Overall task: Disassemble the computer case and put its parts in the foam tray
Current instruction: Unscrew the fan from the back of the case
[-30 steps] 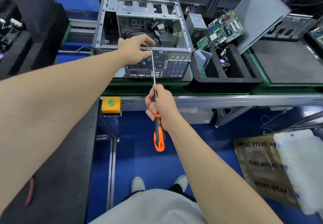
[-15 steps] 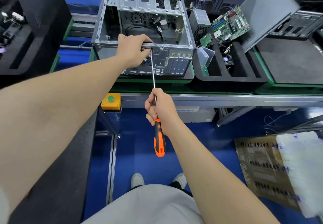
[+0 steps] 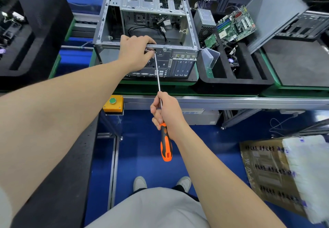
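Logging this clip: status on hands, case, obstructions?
Left hand grips computer case top rail. Right hand grips screwdriver, tip on its rear panel. Nothing crossing the shaft.

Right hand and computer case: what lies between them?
Head view: only the screwdriver shaft spans it, from the right hand to the rear of the computer case, beside the left hand.

Screwdriver (image 3: 166, 147) tip masked by left hand (image 3: 135, 51) (seating untellable); cardboard box (image 3: 267, 174) print blurred, edge-cropped.
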{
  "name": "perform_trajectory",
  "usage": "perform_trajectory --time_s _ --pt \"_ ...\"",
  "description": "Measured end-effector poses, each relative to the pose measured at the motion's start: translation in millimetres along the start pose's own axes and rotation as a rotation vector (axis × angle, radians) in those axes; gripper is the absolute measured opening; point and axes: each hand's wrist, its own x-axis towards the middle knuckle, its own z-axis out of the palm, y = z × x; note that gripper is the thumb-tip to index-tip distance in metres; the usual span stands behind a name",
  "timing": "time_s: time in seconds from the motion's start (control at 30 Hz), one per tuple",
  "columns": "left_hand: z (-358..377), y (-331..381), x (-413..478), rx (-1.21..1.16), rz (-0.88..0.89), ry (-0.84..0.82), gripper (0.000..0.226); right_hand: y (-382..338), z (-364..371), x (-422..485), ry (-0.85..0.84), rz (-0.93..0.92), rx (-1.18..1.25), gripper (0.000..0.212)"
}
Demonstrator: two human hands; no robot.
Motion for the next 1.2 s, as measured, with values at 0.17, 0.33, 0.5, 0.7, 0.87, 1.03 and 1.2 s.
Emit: perform_trajectory --time_s 0.17,0.33,0.5,0.7,0.87,1.03,1.2 --pt "1.1 2.1 2.1 0.004 -0.017 -0.016 0.028 0.3 -0.2 0.3 0.007 0.001 -0.023 0.025" --pt "1.6 3.5 7.6 0.020 -0.048 -0.058 0.027 -0.4 0.2 1.8 0.080 -0.037 -0.109 0.017" --pt "1.9 2.5 7.7 0.031 -0.026 -0.055 0.030 -0.7 0.7 1.6 0.073 -0.035 -0.140 0.017" --pt "2.7 2.4 6.2 0.067 -0.020 -0.043 0.032 2.1 -0.1 0.0 0.073 -0.051 -0.170 0.022" --pt "3.1 2.7 6.6 0.064 -0.018 -0.035 0.031 1.2 1.8 0.1 0.064 -0.056 -0.174 0.021" --pt "3.1 2.8 6.6 0.067 -0.016 -0.031 0.030 2.1 2.4 0.4 0.073 -0.027 -0.123 0.022" --pt "4.9 1.7 6.0 0.065 -0.007 -0.025 0.028 1.2 2.0 1.2 0.090 -0.001 -0.125 0.020"
